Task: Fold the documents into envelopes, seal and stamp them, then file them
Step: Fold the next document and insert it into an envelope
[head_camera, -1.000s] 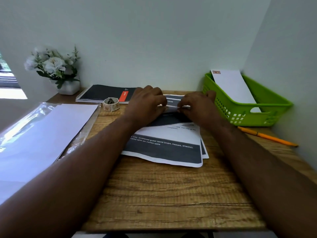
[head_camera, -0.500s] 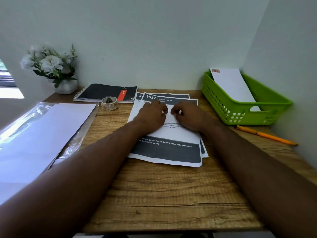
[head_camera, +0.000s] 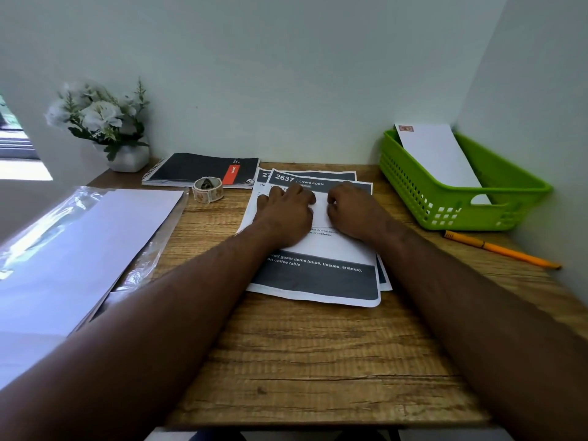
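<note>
1. Wooden tabletop (head_camera: pixel 318 361) carries everything within reach
2. Green basket (head_camera: pixel 496 214) holds one stamped envelope (head_camera: pixel 440 157), presumably already filed
3. Printed documents (head_camera: pixel 321 275) lie centre, unfolded
4. Left hand (head_camera: pixel 286 214) and right hand (head_camera: pixel 353 211) press down on them, fingers seemingly loosely curled, gripping nothing, probably flattening

Two printed sheets (head_camera: pixel 318 278) are pressed flat on the desk (head_camera: pixel 318 361) by the left hand (head_camera: pixel 286 214) and right hand (head_camera: pixel 353 211), between a stamp roll (head_camera: pixel 207 190) and a green basket (head_camera: pixel 496 198) in which an envelope (head_camera: pixel 439 157) is held.
</note>
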Available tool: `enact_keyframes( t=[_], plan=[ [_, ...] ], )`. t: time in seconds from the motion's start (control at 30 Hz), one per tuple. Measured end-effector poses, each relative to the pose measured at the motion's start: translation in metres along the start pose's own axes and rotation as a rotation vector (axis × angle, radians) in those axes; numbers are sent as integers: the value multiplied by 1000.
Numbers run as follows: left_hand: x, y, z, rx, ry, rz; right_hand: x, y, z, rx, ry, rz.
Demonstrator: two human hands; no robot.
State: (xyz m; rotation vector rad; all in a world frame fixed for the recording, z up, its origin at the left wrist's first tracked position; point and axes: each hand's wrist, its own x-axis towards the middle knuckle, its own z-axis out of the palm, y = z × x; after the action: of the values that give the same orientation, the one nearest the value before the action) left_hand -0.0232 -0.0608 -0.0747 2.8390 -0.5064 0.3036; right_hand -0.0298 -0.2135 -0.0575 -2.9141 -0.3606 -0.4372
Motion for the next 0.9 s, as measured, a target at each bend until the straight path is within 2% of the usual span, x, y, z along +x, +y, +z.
enact_keyframes(
  t=[0.1, 0.23, 0.3, 0.4, 0.43, 0.5, 0.6, 0.73, 0.9],
  plan=[
    [-1, -1, -1, -12, -1, 9, -8, 11, -5, -99, 67, 63],
    [0, -2, 0, -4, -9, 20, -19, 20, -9, -330, 20, 194],
    [0, -2, 1, 17, -29, 23, -17, 13, -14, -386, 67, 218],
    [1, 0, 0, 60, -61, 16, -9, -1, -12, -303, 154, 82],
    [0, 1, -1, 65, -64, 15, -8, -6, -7, -202, 130, 37],
    [-1, 3, -3, 75, -66, 20, -10, -13, 5, -39, -27, 13],
    [-3, 6, -7, 140, -74, 37, -11, -13, 16, -43, -176, 38],
    [-6, 15, -11, 226, -63, 20, -10, -12, 15, -61, -186, 58],
    [-14, 5, -22, 425, -50, -106, -11, -14, 13, -30, -204, 69]
  ],
)
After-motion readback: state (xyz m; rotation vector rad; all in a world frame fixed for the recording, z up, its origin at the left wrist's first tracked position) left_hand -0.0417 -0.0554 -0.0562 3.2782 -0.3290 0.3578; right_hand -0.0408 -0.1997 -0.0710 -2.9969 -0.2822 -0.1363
